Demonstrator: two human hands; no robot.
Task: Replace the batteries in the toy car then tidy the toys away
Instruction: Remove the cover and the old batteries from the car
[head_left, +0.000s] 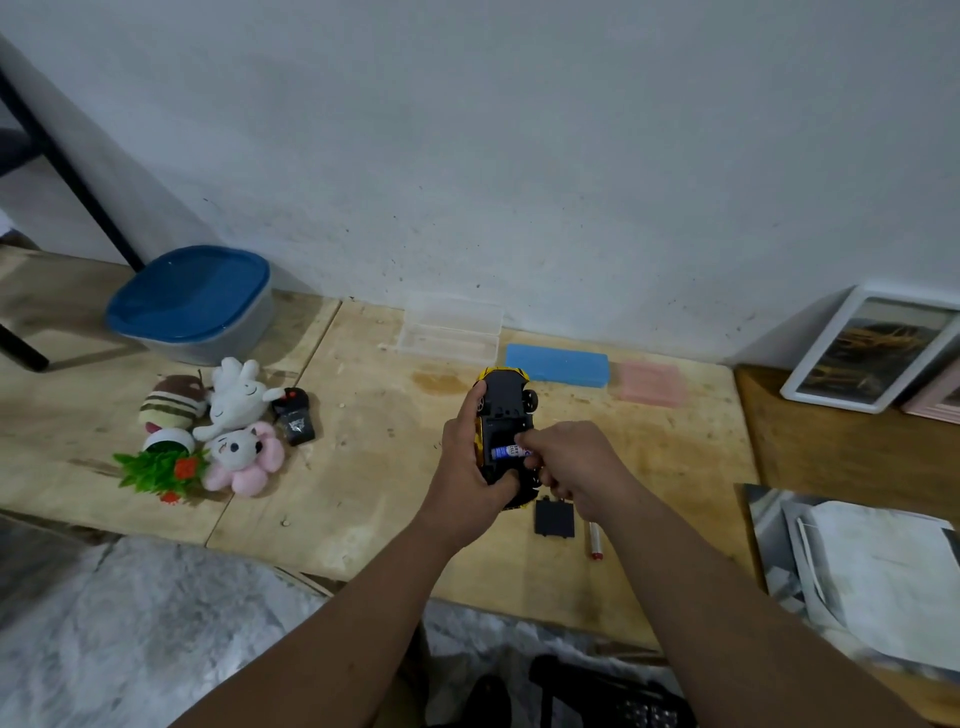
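Observation:
My left hand (470, 462) grips a yellow toy car (506, 400) turned upside down above the wooden table (363, 467), its black underside facing up. My right hand (576, 457) pinches a blue and white battery (505, 452) that lies at the open battery compartment in the car's underside. The black battery cover (555, 517) lies on the table just below the car. A white screwdriver with a red tip (595, 540) rests beside the cover.
Plush toys (228, 415), a small fake plant (161, 462) and a black remote control (294, 415) sit at the left. A blue-lidded tub (192, 301), a clear case (449, 330), a blue case (556, 371) and a pink case (652, 387) line the wall. Papers (872, 571) lie at the right.

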